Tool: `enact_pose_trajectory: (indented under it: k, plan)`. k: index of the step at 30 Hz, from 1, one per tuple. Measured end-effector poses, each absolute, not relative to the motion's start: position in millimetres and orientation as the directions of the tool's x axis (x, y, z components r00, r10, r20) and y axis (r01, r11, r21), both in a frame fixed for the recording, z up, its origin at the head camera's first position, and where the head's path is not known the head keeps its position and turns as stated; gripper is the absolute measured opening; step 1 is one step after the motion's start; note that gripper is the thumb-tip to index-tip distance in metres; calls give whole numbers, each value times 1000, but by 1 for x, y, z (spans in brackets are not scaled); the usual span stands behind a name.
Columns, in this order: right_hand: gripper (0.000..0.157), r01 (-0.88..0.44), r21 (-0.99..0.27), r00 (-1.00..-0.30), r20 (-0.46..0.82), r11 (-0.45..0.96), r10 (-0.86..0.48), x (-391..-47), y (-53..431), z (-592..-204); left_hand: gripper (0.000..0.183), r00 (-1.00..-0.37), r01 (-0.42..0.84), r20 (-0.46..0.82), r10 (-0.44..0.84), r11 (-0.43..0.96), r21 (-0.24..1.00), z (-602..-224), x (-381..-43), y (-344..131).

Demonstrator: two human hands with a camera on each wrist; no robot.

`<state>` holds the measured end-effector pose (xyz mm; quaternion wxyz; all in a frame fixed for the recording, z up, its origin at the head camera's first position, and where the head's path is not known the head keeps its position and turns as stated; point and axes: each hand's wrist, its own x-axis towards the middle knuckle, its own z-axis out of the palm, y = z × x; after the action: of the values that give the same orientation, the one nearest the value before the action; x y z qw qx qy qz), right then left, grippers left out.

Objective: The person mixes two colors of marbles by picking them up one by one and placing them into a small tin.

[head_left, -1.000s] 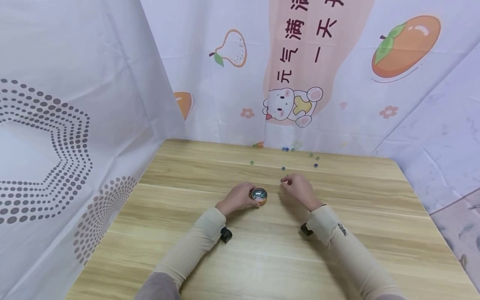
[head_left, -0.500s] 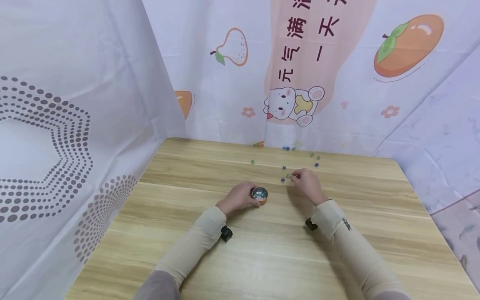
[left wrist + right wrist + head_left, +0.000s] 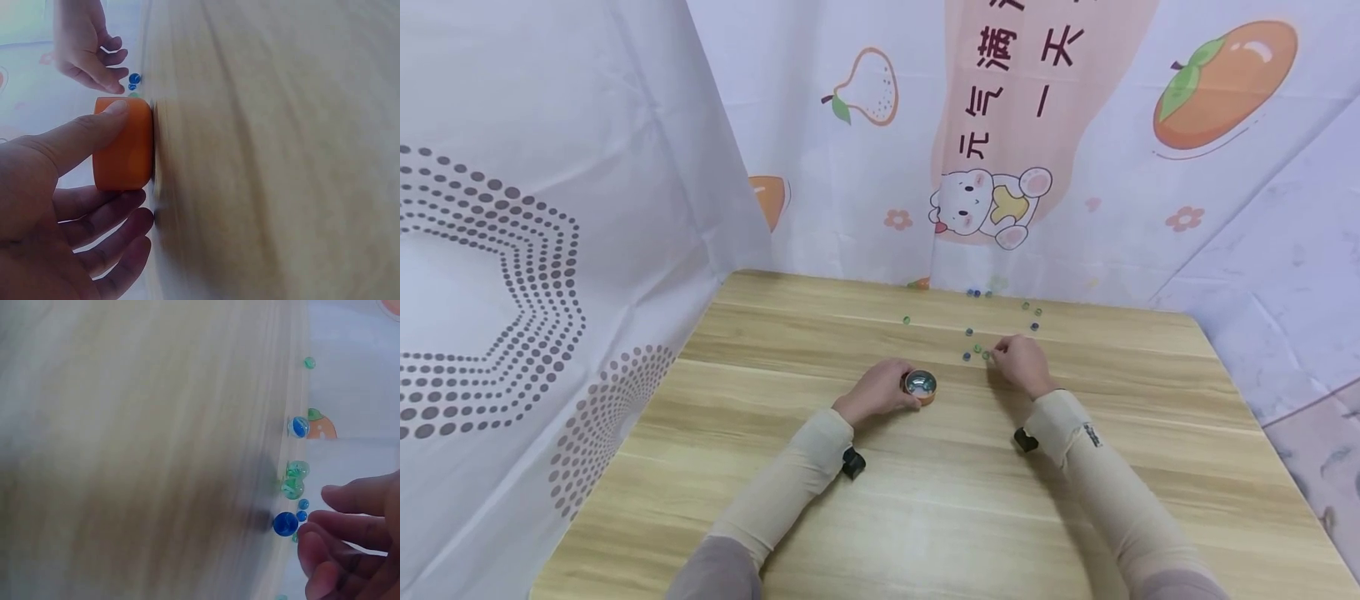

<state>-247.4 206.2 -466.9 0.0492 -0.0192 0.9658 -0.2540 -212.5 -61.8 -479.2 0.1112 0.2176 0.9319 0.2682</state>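
My left hand (image 3: 880, 390) grips a small round orange bowl (image 3: 921, 398) standing on the wooden table. In the left wrist view the thumb lies along the near wall of the orange bowl (image 3: 128, 147), with the other fingers around its far side. The bowl's inside looks dark and shiny from above. Ahead and to the right, my right hand (image 3: 1022, 363) is beside a green glass marble (image 3: 987, 355). The right wrist view shows that hand (image 3: 356, 531) with parted fingers and nothing between them, a blue marble (image 3: 285, 524) close to its fingertips.
Near the right hand lie another green marble (image 3: 977, 348) and two blue ones. Further marbles are scattered toward the table's back edge, among them a green one (image 3: 906, 320) at left and a blue one (image 3: 1034, 327) at right. A printed curtain (image 3: 850, 208) hangs behind.
My right hand has moved right, away from a blue marble its fingertips were at, to beside a green marble. The left hand keeps its grip on the bowl in place.
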Motion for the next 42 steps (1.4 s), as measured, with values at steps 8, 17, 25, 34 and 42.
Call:
enact_pose_trajectory:
  k: [8, 17, 25, 34, 42]
  plan:
    - [24, 30, -492, -987, -150, 870, -51, -249, 210, -468, 54, -879, 353, -92, 468, 768, 534, -479, -214, -60]
    - [17, 29, -496, -990, -134, 868, -44, -252, 213, -470, 53, -879, 364, -78, 471, 766, 530, -477, -212, -61]
    - [19, 20, -521, -993, -111, 853, -45, -251, 214, -470, 55, -875, 364, -89, 476, 768, 526, -474, -211, -62]
    - [19, 17, -555, -993, -104, 832, -49, -249, 214, -467, 58, -885, 344, -91, 457, 773, 533, -472, -214, -61]
    - [19, 13, -601, -993, -102, 799, -60, -240, 208, -469, 50, -880, 339, -101, 465, 761, 553, -475, -212, -62]
